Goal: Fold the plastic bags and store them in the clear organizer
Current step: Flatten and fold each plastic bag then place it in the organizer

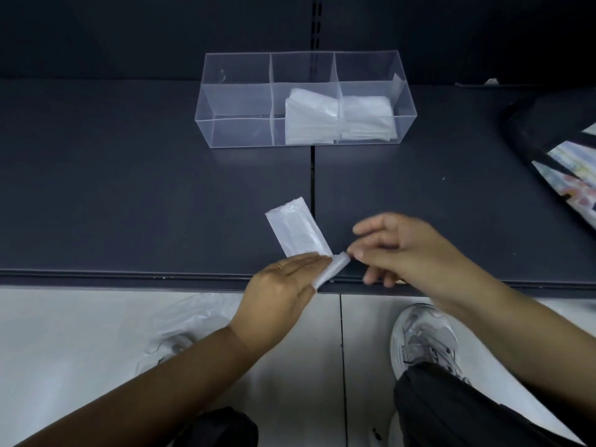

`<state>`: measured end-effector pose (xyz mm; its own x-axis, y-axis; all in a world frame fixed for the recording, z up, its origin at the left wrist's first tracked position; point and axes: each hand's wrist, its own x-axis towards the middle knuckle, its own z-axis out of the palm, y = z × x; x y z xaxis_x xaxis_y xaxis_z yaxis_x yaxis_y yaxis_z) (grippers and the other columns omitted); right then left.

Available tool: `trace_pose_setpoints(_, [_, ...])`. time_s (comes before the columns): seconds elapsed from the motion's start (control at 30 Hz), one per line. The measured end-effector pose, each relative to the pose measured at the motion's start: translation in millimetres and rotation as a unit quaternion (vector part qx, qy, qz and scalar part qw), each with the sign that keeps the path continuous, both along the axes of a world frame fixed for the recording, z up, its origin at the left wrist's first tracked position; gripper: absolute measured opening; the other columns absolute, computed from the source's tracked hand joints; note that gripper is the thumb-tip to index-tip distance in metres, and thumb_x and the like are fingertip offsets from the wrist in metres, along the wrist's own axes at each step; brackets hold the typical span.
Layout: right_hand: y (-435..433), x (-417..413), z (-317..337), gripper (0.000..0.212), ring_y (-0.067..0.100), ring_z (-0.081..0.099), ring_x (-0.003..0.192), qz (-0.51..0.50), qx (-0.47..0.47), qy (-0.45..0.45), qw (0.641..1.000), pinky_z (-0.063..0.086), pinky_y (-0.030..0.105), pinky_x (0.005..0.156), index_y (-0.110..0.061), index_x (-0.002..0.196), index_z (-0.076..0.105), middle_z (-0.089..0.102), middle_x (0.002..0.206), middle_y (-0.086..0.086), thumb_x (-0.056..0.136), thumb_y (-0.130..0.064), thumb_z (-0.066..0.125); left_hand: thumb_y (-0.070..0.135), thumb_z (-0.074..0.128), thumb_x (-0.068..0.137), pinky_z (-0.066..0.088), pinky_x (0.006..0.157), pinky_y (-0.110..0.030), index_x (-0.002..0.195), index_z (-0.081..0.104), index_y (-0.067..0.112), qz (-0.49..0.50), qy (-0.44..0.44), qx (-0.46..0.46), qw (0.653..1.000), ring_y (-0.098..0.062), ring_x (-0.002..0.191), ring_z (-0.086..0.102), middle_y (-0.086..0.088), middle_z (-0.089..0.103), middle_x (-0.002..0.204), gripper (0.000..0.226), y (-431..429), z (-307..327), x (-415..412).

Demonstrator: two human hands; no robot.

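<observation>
The flat fingers of the left hand [283, 285] are covering the near end of the folded translucent white plastic strip [295, 230], so how that end is lying beneath them cannot be seen. The right hand [403, 250] is blurring (its fingertips most of all), and whether its thumb is pinching the strip's curled tip or only lying just beside it cannot be told. Both forearms are running out of the picture.

The black fabric bag with a pastel patterned panel [548, 130] is being cut off by the right edge. The crumpled clear plastic sheet [180, 321] on the floor is veiling a pale shoe [171, 346] and passing behind the left forearm.

Inside the clear divided plastic organizer [238, 101], the folded white bags [309, 117] are merging into stacks too soft to count. The tiny white scrap [491, 81] is showing too small to identify.
</observation>
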<state>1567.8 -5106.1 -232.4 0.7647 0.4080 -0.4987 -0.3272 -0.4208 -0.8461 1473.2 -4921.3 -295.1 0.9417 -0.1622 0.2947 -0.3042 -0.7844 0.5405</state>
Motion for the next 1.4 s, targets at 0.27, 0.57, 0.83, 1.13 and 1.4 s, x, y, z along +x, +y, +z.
trace_pose_setpoints(0.27, [27.7,19.8,-24.4,0.046,0.008,0.053,0.071,0.189,-0.008,-0.133,0.973,0.046,0.016,0.067,-0.027,0.114,0.063,0.067,0.087,-0.017,0.075,-0.007,0.079,0.038,0.044,0.098,0.041,0.056,-0.034,0.08,0.062,0.012,0.124,0.16,-0.241,0.949,-0.018,0.057,0.046,-0.009,0.054,0.063,0.036,9.8,11.4,21.1])
trace_pose_setpoints(0.57, [54.6,48.2,-35.4,0.01,0.0,0.057,0.054,0.102,-0.045,-0.085,0.99,0.046,0.013,0.056,-0.016,0.076,0.071,0.07,0.062,-0.007,0.074,-0.015,0.081,0.024,0.047,0.101,0.054,0.059,-0.019,0.095,0.069,0.014,0.23,0.293,-0.466,0.802,-0.007,0.074,0.069,-0.009,0.071,0.096,0.024,22.4,22.2,47.6])
trace_pose_setpoints(0.83, [62.1,47.8,-39.5,0.015,-0.005,0.055,0.048,0.068,-0.104,-0.106,0.987,0.04,0.012,0.052,-0.019,0.078,0.067,0.069,0.064,-0.006,0.073,-0.013,0.08,0.021,0.042,0.103,0.054,0.052,-0.021,0.094,0.062,0.013,0.298,0.33,-0.511,0.736,-0.014,0.064,0.072,-0.008,0.071,0.087,0.023,29.9,23.3,58.7])
trace_pose_setpoints(1.13, [71.8,44.3,-36.6,0.016,0.012,0.064,0.071,0.076,-0.151,-0.154,0.974,0.051,0.026,0.068,-0.021,0.067,0.065,0.068,0.073,-0.003,0.074,-0.013,0.076,0.018,0.045,0.095,0.037,0.103,-0.034,0.12,0.064,0.005,0.055,-0.007,0.094,0.994,-0.03,0.119,0.056,-0.013,0.062,0.124,0.034,32.1,5.5,49.1])
trace_pose_setpoints(1.4, [71.9,23.3,-41.4,0.016,0.008,0.057,0.068,0.071,-0.18,-0.23,0.954,0.045,0.025,0.063,-0.024,0.088,0.061,0.06,0.07,-0.01,0.079,-0.029,0.074,0.065,-0.002,0.089,-0.019,0.115,-0.043,0.145,-0.017,0.026,0.038,0.176,0.244,0.953,-0.008,0.143,-0.022,0.011,-0.019,0.155,0.07,52.1,-15.1,52.9])
